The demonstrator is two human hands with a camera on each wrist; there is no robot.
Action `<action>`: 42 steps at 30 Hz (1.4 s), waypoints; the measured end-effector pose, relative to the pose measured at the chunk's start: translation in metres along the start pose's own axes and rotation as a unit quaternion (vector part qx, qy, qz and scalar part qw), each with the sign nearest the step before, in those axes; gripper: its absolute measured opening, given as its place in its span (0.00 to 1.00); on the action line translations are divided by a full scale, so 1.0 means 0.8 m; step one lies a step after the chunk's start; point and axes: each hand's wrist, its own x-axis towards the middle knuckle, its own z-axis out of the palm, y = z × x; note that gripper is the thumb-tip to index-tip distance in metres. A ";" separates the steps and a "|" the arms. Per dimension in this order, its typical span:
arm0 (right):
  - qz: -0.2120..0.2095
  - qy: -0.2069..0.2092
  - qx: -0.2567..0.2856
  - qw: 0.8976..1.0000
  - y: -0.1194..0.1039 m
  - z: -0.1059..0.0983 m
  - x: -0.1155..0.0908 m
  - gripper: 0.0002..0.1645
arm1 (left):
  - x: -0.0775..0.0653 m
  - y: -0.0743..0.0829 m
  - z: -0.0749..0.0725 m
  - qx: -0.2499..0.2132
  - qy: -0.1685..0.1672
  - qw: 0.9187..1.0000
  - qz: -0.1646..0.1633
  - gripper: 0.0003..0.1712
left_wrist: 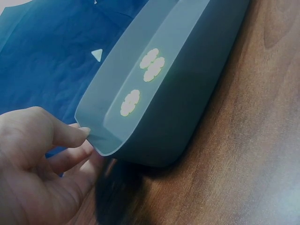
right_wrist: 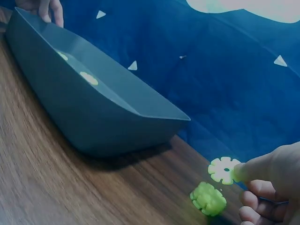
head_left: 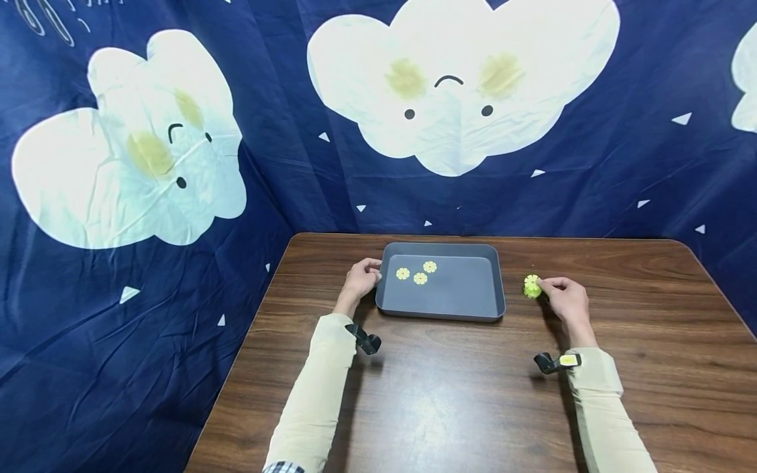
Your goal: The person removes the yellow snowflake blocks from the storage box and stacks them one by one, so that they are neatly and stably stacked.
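Note:
At the tray's left end my left hand (head_left: 359, 279) pinches the rim of a dark grey rectangular tray (head_left: 464, 289), thumb over the inner side and fingers outside. Three yellow flower-shaped notched discs lie flat in the tray's left half: one disc (head_left: 403, 273) at the left, another disc (head_left: 430, 267) farther back, a third disc (head_left: 420, 278) nearer the front. To the right of the tray, my right hand (head_left: 568, 301) pinches a yellow-green notched disc (right_wrist: 218, 171) between thumb and finger. Just below it, a small pile of similar discs (right_wrist: 208, 201) sits on the table.
The brown wood-grain table (head_left: 437, 394) ends at a back edge against a dark blue curtain (head_left: 284, 131) printed with white clouds. Black wrist cameras, left camera (head_left: 367, 340) and right camera (head_left: 549, 363), stick out from the sleeves above the tabletop.

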 end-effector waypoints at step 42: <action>-0.035 0.027 -0.091 0.995 0.002 0.000 0.003 0.23 | -0.004 0.002 0.000 0.008 0.011 1.000 0.016 0.23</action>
